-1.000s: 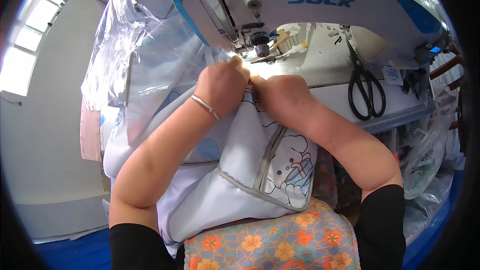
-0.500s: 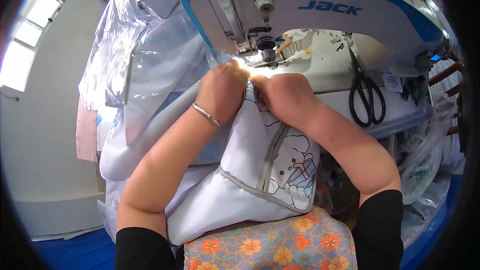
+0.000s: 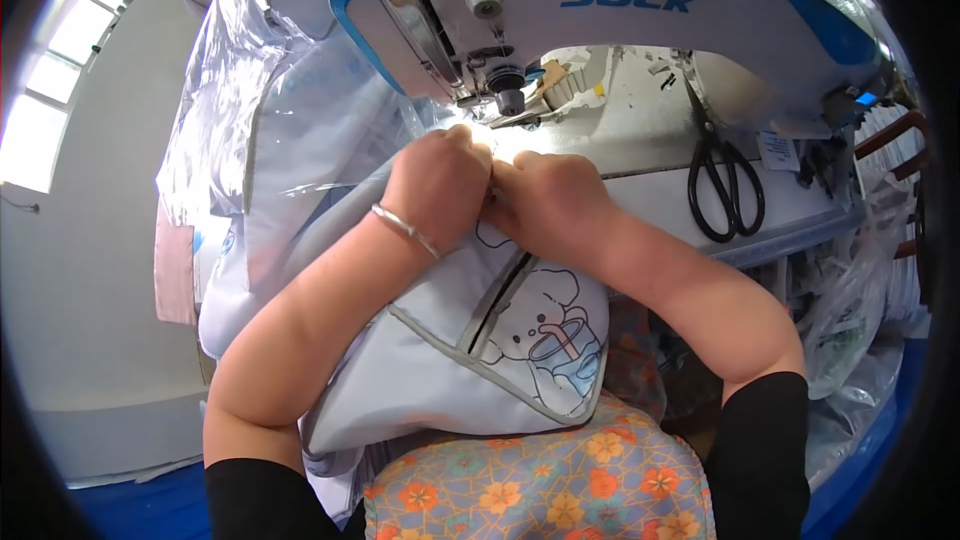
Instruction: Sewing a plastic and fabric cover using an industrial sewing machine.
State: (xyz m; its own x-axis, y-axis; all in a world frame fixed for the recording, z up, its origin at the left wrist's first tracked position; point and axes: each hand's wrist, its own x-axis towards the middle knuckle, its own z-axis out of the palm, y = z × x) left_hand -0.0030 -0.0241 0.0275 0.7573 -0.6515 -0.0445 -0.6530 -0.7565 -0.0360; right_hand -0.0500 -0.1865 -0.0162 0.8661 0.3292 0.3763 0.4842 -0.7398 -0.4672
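Just in front of the lit needle area of a white and blue sewing machine point(image 3: 640, 5), both my hands grip the edge of a pale fabric piece point(image 3: 420, 380). The fabric has grey binding, a dark seam line and a printed cartoon animal with a cup. My left hand point(image 3: 440, 180), with a silver bangle at the wrist, is closed on the cloth close to the presser foot. Beside it, nearly touching, my right hand point(image 3: 555, 195) pinches the same fabric. My hands and the glare hide the fingertips and the exact edge held. The fabric hangs down toward my lap.
Black scissors point(image 3: 725, 175) lie on the machine table right of my hands. Pale fabric under clear plastic point(image 3: 300, 120) is heaped at the left. Clear plastic bags point(image 3: 850, 310) hang at the right, and a flowered apron point(image 3: 540, 480) covers my lap.
The fabric has shifted left and turned, so its printed animal now sits further left. Both hands stay closed on it, with the right moved slightly left. The whole view has shifted a little.
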